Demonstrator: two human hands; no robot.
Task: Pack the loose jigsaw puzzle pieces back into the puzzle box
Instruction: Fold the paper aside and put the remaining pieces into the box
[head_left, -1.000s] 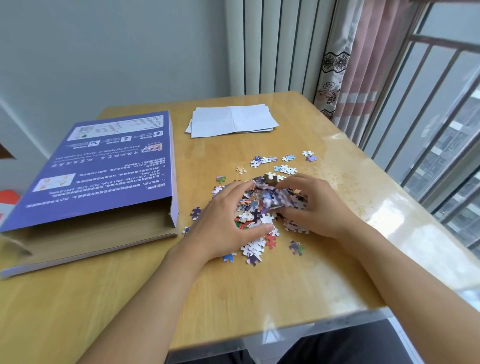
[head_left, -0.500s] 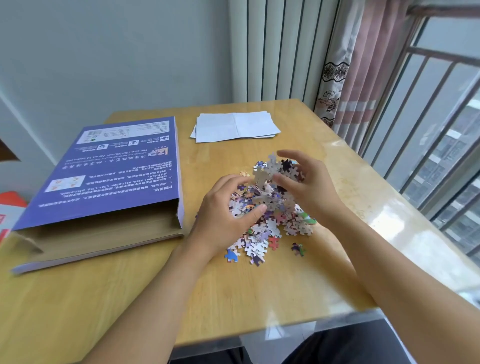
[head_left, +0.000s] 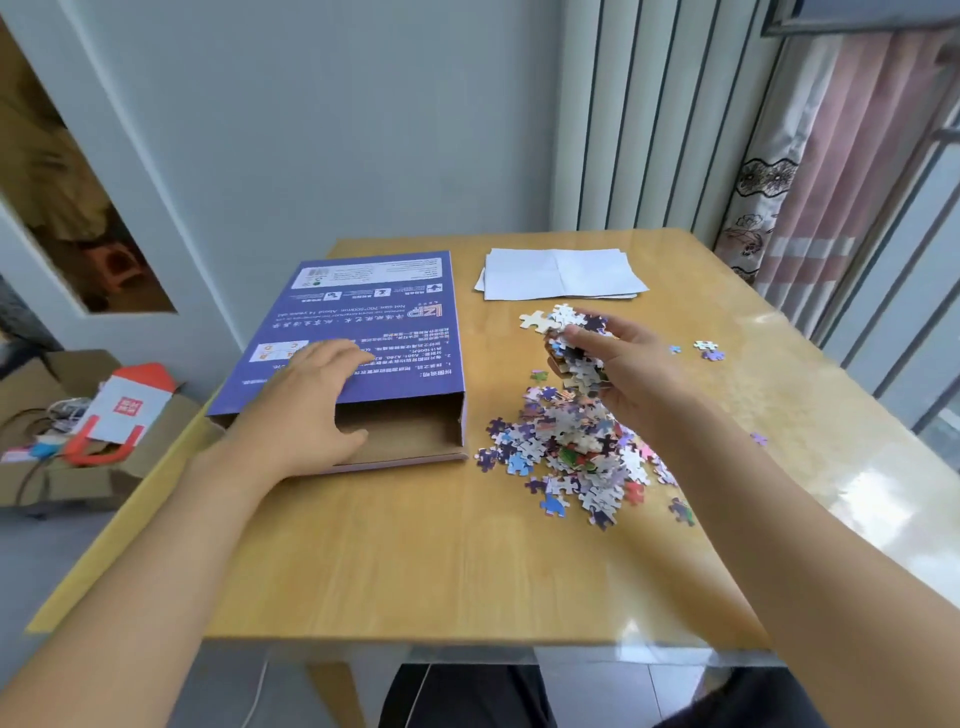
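Note:
The purple puzzle box (head_left: 400, 322) lies flat on the left half of the wooden table (head_left: 415, 561), its open brown end facing me. My left hand (head_left: 306, 410) holds the box at that open end, fingers on the top panel and thumb in the opening. A heap of loose puzzle pieces (head_left: 571, 452) lies to the right of the box. Above the heap, my right hand (head_left: 639, 374) grips a handful of pieces (head_left: 571, 343), raised off the table.
Folded white paper (head_left: 561, 273) lies at the back of the table. A few stray pieces (head_left: 709, 351) sit far right, near the window rail and curtain. On the floor to the left stand cardboard boxes with a red-and-white bag (head_left: 124, 410).
My left hand left the heap and moved left onto the box's open end. My right hand rose from the heap with a handful of pieces. The camera view shifted left.

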